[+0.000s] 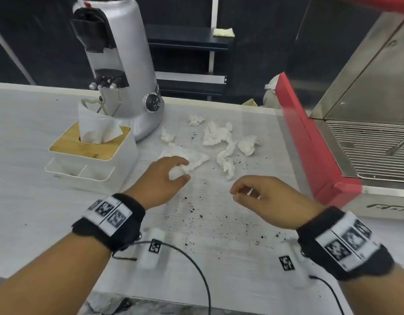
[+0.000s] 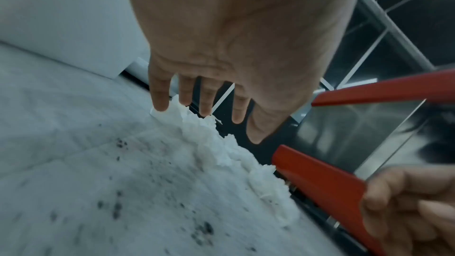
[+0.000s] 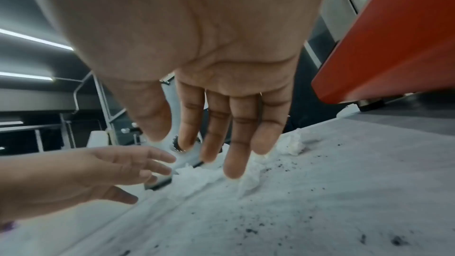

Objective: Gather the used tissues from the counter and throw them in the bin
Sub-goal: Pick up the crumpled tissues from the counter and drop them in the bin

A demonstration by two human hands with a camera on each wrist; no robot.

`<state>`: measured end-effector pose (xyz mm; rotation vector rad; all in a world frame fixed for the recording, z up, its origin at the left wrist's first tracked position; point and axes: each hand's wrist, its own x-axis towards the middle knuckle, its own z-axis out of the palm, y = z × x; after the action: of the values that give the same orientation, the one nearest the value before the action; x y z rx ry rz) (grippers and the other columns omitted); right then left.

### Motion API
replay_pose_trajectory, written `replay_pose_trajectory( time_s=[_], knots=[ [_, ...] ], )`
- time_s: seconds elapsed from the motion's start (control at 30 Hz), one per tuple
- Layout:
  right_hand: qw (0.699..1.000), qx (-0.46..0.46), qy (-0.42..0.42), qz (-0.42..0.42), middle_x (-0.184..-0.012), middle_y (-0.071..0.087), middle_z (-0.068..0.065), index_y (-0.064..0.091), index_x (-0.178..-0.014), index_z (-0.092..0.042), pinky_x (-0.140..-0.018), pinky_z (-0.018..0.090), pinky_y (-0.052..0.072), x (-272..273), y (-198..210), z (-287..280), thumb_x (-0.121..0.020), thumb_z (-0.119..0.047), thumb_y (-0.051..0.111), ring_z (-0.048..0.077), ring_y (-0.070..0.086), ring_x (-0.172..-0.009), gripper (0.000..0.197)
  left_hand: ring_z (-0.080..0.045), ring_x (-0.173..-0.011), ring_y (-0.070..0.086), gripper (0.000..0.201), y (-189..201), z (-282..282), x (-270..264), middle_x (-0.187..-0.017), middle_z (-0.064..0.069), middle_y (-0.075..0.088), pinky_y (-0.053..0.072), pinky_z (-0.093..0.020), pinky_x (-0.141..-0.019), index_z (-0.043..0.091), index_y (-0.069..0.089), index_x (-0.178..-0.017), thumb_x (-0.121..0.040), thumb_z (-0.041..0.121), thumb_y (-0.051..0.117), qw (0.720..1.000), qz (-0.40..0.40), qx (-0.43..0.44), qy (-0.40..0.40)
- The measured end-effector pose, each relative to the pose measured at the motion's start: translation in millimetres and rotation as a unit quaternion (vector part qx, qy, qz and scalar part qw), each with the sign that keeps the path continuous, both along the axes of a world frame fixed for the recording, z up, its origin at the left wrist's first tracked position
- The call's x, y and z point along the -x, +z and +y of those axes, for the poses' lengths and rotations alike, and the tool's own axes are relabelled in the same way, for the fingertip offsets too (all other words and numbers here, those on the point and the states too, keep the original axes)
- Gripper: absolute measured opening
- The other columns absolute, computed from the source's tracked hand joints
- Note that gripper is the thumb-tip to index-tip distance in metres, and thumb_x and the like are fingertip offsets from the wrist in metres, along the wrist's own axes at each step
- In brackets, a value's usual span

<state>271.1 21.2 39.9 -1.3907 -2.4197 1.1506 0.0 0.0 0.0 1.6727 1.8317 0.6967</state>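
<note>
Several crumpled white tissues (image 1: 215, 134) lie on the pale counter (image 1: 25, 133) in front of the grinder. The nearest one, a flatter tissue (image 1: 191, 156), has its near corner between the fingers and thumb of my left hand (image 1: 181, 170). In the left wrist view the left fingertips (image 2: 160, 104) are straight and touch the top of that tissue (image 2: 204, 135) without closing on it. My right hand (image 1: 239, 193) hovers just right of it, fingers loosely bent and holding nothing; in the right wrist view the right hand (image 3: 197, 153) is relaxed above the tissues (image 3: 197, 178). No bin is in view.
A white tissue box with a wooden lid (image 1: 91, 153) stands left of my left hand. A silver coffee grinder (image 1: 123, 71) is behind it. A red espresso machine (image 1: 310, 137) borders the tissues on the right. Dark coffee grounds (image 1: 196, 212) speckle the counter.
</note>
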Motion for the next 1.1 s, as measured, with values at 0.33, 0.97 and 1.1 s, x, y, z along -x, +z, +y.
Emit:
replay_pose_trajectory(
  time_s=[0.33, 0.97, 1.1],
  knots=[
    [0.989, -0.119, -0.079, -0.049, -0.122, 0.056, -0.005, 0.061, -0.117, -0.028, -0.073, 0.019, 0.039, 38, -37, 78, -0.091, -0.024, 0.066, 0.000, 0.050, -0.077, 0.027, -0.029, -0.137, 0.023, 0.055, -22, 63, 14, -0.148, -0.001, 0.034, 0.031, -0.050, -0.107, 0.046, 0.035, -0.134, -0.082, 0.052, 0.053, 0.975, 0.207, 0.063, -0.056],
    [0.976, -0.071, 0.000, -0.208, -0.129, 0.055, 0.005, 0.053, -0.141, -0.025, -0.091, 0.028, 0.046, 77, -49, 111, -0.094, -0.005, 0.058, 0.022, 0.054, -0.115, 0.052, -0.019, -0.094, 0.053, 0.019, -33, 91, 22, -0.101, 0.001, 0.057, 0.037, -0.025, -0.074, 0.028, 0.061, -0.099, -0.085, 0.017, 0.062, 0.981, 0.164, 0.010, -0.106],
    [0.983, -0.094, -0.019, -0.158, -0.107, 0.068, 0.006, 0.067, -0.119, -0.015, -0.080, 0.033, 0.053, 72, -41, 104, -0.094, -0.009, 0.055, 0.022, 0.064, -0.093, 0.028, -0.012, -0.073, 0.054, 0.017, -25, 86, 23, -0.088, 0.000, 0.059, 0.043, -0.026, -0.063, 0.025, 0.061, -0.098, -0.088, 0.014, 0.052, 0.991, 0.106, -0.013, -0.076]
  ],
)
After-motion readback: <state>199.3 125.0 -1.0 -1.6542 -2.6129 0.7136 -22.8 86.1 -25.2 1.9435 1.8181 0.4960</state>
